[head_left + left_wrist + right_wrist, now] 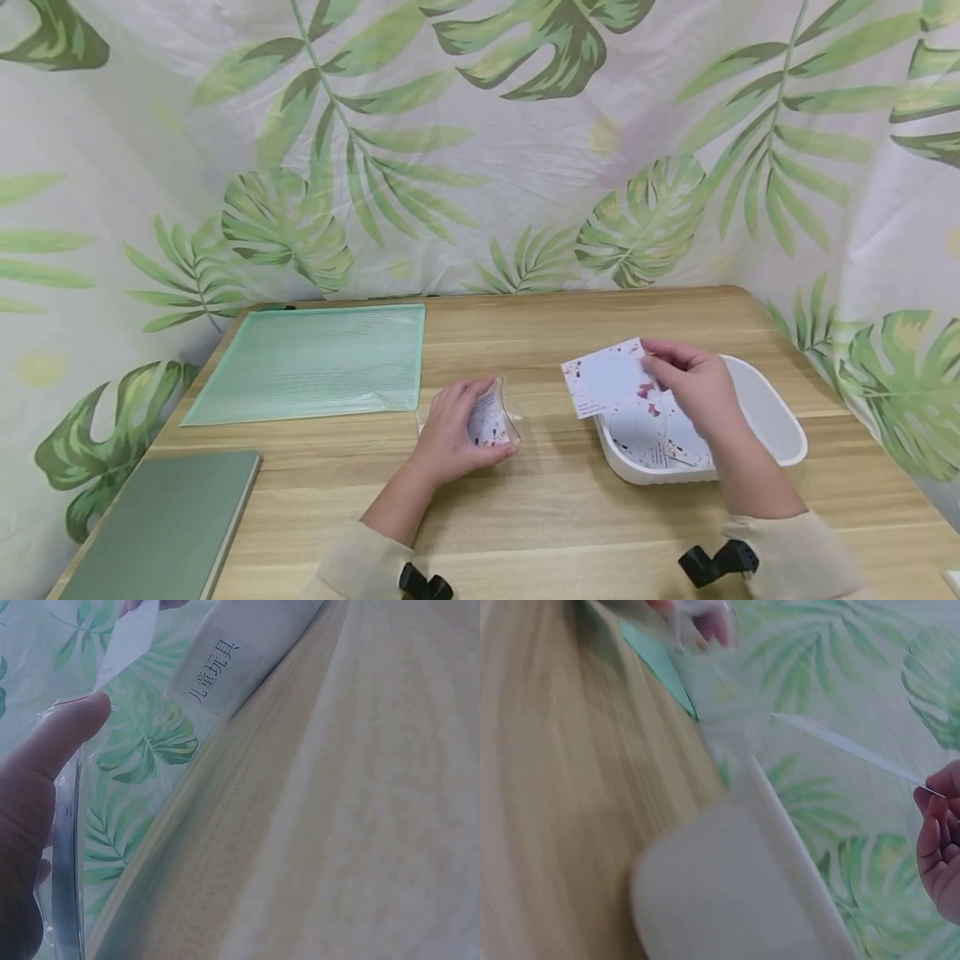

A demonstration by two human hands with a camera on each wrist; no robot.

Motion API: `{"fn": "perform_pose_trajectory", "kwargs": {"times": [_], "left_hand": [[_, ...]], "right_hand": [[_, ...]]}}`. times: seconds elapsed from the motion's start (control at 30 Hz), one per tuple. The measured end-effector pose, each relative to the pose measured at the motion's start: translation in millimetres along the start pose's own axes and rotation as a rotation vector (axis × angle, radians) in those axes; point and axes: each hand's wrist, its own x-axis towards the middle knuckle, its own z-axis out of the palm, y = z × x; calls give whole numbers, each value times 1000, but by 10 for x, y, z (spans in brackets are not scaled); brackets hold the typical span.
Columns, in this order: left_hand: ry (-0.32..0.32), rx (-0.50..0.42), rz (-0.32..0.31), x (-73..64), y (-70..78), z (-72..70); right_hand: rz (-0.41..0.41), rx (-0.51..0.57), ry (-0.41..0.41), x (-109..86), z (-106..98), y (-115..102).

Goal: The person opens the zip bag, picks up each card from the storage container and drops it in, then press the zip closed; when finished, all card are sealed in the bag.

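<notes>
Nearest me are beige sleeves (798, 554) with black wrist mounts (701, 567), at seven and five o'clock on the tabletop (540, 533). A green notebook (161, 525) lies at eight, a mint mesh pouch (315, 367) at ten; at three, the right forearm (757, 475) crosses a white basket (765, 417) of printed cards (637, 437). Over its nine-o'clock rim the right hand (697, 387) pinches a floral card (606, 380), long axis running from two-thirty to its free end at eight-thirty. Mid-tabletop, the left hand (453, 425) grips a clear plastic bag (512, 417) of cards, red-lined edge toward three.

Free rm over tbl (543, 487) btwn L fingers (447, 406) & R fingers (663, 367); card (606, 379) juts into gap, bin (795, 437) below R fingers.
</notes>
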Motion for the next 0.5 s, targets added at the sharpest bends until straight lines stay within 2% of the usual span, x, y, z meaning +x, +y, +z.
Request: {"fn": "perform_pose_trajectory", "kwargs": {"times": [0.27,0.5], "left_hand": [[8,7,14,3,-18,15],[8,16,24,8,-33,18]], "right_hand": [[81,144,67,-146,525,-38],[101,197,60,-225,788,16]]}}
